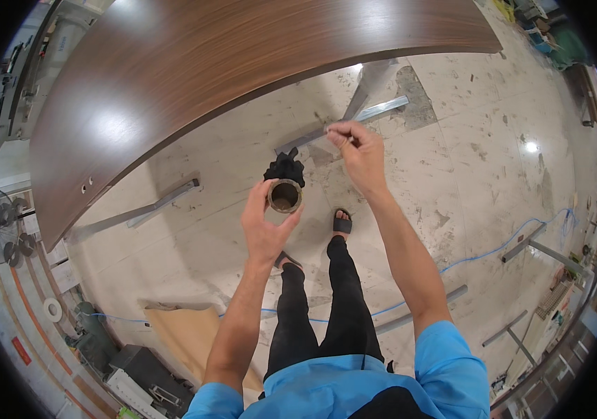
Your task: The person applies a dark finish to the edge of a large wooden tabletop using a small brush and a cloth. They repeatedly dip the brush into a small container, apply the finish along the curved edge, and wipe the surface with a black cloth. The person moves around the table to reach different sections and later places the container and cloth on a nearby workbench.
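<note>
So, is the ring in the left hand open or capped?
Open at the near end: the ring in the left hand shows a rim around a hollow. Far end: cannot tell.

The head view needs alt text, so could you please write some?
The left hand holds a round hollow object, a crumpled black item beyond it; the right hand hovers apart, pinched. Ahead, a glossy brown tabletop overhangs a scuffed floor.
</note>
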Demonstrator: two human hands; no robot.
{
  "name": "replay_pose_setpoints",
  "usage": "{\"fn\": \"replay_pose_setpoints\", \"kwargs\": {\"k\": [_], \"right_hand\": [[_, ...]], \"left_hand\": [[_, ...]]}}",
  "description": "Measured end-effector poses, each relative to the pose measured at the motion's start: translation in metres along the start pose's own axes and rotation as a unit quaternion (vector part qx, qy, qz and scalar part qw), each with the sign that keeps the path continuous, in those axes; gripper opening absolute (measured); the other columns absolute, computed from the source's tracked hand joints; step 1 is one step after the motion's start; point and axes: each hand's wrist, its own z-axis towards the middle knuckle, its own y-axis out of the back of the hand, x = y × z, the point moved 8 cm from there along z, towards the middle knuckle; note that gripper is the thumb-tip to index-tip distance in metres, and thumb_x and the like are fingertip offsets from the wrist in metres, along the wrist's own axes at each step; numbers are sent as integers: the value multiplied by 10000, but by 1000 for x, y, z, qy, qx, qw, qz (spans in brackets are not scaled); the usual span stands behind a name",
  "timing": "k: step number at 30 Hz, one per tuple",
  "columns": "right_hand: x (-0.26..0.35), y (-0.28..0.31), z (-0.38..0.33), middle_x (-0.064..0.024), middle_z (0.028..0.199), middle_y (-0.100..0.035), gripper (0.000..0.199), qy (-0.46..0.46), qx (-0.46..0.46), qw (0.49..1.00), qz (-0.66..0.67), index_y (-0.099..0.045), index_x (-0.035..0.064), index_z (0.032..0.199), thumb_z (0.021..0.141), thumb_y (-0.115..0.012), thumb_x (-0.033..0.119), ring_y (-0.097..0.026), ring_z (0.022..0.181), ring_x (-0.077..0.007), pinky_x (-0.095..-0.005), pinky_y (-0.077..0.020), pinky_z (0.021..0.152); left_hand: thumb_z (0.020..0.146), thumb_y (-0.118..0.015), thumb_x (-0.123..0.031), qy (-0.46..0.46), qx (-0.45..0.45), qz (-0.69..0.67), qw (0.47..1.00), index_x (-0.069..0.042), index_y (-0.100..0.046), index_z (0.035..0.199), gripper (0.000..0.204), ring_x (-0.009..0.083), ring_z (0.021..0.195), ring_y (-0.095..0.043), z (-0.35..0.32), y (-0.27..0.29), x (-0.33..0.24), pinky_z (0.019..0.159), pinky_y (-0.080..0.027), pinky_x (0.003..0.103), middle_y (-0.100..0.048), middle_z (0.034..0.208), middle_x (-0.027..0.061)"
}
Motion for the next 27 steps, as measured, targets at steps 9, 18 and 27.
{"fn": "replay_pose_setpoints", "kwargs": {"k": [9, 18, 27], "right_hand": [[-13, -7, 59, 31, 876, -709, 126, 81, -176, 981, 27, -804, 41, 1072, 996, -782, 139, -535, 692, -32, -215, -453, 622], [-1, -54, 54, 28, 891, -713, 126, 109, -111, 988, 25, -796, 16, 1075, 990, -773, 105, -569, 714, -39, -223, -463, 635], [-3, -29, 43, -87, 967, -758, 103, 46, -200, 978, 25, -791, 21, 1037, 963, -759, 86, -690, 852, -136, -289, -550, 746]], "left_hand": [[803, -887, -24, 16, 18, 26, 999, 25, -591, 1360, 632, 186, 1172, -661, -23, 20, 18, 1027, -550, 317, -625, 1304, 110], [804, -885, -20, 30, 14, 26, 999, 22, -591, 1361, 631, 190, 1187, -654, -30, 33, 28, 1031, -550, 321, -617, 1323, 113], [785, -886, -13, 28, 0, 27, 999, 19, -604, 1346, 629, 190, 1184, -650, -39, 48, 34, 1013, -553, 321, -623, 1304, 110]]}}
